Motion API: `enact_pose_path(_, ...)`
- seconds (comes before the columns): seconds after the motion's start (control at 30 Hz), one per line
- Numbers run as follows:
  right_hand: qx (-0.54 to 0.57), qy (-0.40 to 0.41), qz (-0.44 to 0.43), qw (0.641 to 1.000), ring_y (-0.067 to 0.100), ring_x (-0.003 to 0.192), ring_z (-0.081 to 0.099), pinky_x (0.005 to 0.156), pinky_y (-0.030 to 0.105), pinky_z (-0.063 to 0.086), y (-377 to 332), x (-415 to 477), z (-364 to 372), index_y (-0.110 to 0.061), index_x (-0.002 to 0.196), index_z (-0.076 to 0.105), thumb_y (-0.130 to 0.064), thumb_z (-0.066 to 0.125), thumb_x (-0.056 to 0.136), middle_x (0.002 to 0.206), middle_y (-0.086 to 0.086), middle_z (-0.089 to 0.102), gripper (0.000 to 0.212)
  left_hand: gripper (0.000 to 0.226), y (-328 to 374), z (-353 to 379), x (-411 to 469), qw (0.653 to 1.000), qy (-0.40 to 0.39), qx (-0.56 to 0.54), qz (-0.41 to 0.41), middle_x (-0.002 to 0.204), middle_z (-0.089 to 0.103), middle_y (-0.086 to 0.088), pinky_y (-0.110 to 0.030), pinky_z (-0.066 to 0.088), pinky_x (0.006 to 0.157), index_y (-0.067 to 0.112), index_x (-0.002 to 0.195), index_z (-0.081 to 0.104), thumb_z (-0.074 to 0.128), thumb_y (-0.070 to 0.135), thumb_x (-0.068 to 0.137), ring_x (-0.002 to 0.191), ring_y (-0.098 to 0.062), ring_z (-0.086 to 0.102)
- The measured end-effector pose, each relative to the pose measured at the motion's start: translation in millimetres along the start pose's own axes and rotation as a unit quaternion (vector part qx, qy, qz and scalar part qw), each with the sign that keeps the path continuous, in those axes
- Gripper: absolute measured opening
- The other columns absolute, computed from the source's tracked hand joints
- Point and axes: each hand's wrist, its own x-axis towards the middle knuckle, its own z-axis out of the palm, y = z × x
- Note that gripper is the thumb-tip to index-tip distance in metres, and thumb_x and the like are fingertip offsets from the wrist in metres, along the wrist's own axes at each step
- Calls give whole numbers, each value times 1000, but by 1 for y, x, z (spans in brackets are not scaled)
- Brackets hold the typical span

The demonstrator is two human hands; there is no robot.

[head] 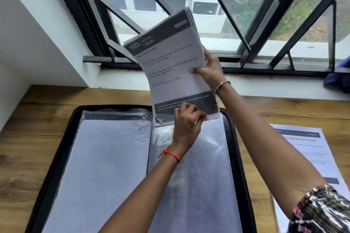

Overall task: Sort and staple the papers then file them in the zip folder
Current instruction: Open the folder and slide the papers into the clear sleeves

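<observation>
A wooden tabletop (28,119) carries the folder (67,138), a black zip case lying open flat with its rim running round clear plastic sleeves. The folder's left sleeve (106,166) holds a white sheet with a dark band at its far end, and the plastic there is wrinkled and glossy. Above the far edge of the folder's right half the papers (170,66) stand nearly upright, leaning away toward the window (236,15) beyond the folder. They are a thick stack of white printed pages, bowed slightly. The front page has a dark header reading "1623 KITCHEN", a heading about storing kitchen cloths, short blocks of small text and a dark band with white lettering across the bottom. The stack's lower edge sits at the mouth of the folder's right sleeve (204,166), which is cloudy and crumpled. The left hand (186,117), a red thread at its wrist, has its fingers curled over that lower band and pinches the bottom edge of the papers. The right hand (210,70), wearing a bracelet, grips the stack's right edge with the thumb across the front page and the fingers behind. Right of the folder, apart from it, loose sheets (303,157) with the same dark header lie flat.
</observation>
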Motion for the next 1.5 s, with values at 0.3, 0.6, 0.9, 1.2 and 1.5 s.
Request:
enact_pose_path(0.3,53,12,24,998,10,78,62,70,24,56,14,0,-14,-4,124,51,21,63,67,94,-2,62,63,17,11,12,-4,995,-82,52,10,84,68,3,-33,26,74,15,82,69,63,30,77,89,-24,54)
enact_pose_path(0.6,78,10,1,997,18,85,60,71,23,56,11,1,-8,-3,119,53,14,67,61,94,-1,60,63,10,23,28,-4,983,-50,174,40,77,63,6,-33,20,70,21,77,64,59,28,81,80,-19,52)
enact_pose_path(0.9,68,13,5,998,15,83,59,71,23,56,12,4,-7,-6,119,54,18,66,62,92,-2,60,63,7,18,26,-9,970,-14,243,12,84,59,3,-36,23,76,21,74,65,67,28,75,88,-18,40)
enact_pose_path(1.2,74,17,3,997,12,80,60,72,26,55,8,2,-2,-8,114,55,17,67,62,92,-4,60,58,21,17,33,-9,971,2,237,37,86,58,1,-34,22,76,19,78,62,43,21,87,91,-18,37)
enact_pose_path(1.5,66,4,7,998,3,76,61,65,18,53,6,4,2,-7,122,52,22,61,68,92,-7,60,62,21,24,30,-3,988,25,152,23,71,60,1,-30,19,70,16,77,59,42,15,89,83,-15,37)
